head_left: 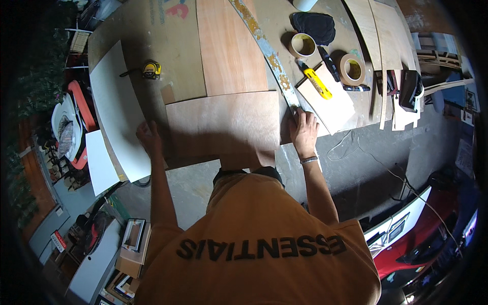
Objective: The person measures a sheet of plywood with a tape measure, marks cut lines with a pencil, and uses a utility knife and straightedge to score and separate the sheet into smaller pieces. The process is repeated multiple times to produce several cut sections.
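A rectangular thin plywood piece (223,119) lies at the table's near edge, in front of my body, overlapping a longer plywood strip (231,51). My right hand (305,132) has its fingers curled over the near end of a long, worn metal straightedge (269,53), which slants away to the far left. To the left of the plywood piece, my left hand (149,138) rests by the edge of a curved white sheet (117,96). Its fingers are loosely bent and slightly apart, with nothing visible in them.
On the table (178,56) lie a tape measure (151,70), tape rolls (303,45) (352,69), a yellow utility knife (317,83) on a pale board (328,109), black markers (329,64) and a dark cloth (313,28). Plywood sheets (366,25) sit far right. A cable (386,168) crosses the floor.
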The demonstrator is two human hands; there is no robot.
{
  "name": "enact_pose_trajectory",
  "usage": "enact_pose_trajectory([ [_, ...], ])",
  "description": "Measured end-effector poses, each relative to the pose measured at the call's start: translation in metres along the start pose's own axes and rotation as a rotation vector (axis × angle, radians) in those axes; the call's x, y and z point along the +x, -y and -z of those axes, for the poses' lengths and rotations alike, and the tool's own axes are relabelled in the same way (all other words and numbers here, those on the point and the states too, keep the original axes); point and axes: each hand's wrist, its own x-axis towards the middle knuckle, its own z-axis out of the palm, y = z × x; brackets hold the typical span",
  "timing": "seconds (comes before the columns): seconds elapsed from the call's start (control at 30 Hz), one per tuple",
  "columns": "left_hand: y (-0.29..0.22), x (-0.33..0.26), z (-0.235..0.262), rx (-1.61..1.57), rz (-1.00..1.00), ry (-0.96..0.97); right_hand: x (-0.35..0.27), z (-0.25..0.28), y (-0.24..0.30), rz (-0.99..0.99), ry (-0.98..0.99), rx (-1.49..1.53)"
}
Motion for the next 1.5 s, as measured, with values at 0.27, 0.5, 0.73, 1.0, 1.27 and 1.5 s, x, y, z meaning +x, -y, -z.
enact_pose_trajectory([
  [0.27, -0.033, 0.114, -0.036, 0.053, -0.282, 0.066, 0.014, -0.010, -0.021, -0.040, -0.054, 0.077],
  [0.5, -0.064, 0.161, -0.065, -0.048, -0.410, 0.166, 0.016, -0.011, -0.010, -0.143, -0.238, 0.007],
  [0.73, -0.048, 0.191, -0.091, 0.041, -0.351, 0.291, 0.055, -0.025, 0.027, 0.047, -0.226, 0.038],
  [1.0, -0.042, 0.111, -0.039, -0.438, -0.033, 0.053, 0.111, -0.039, 0.032, -0.133, 0.089, -0.110],
  [1.27, -0.074, -0.163, 0.045, -1.165, 1.484, 0.738, 0.096, 0.038, 0.089, -0.017, 0.215, 0.610],
  [1.5, -0.071, -0.175, -0.014, -1.145, 1.334, 0.562, 0.172, -0.018, 0.272, 0.424, 0.273, 0.432],
])
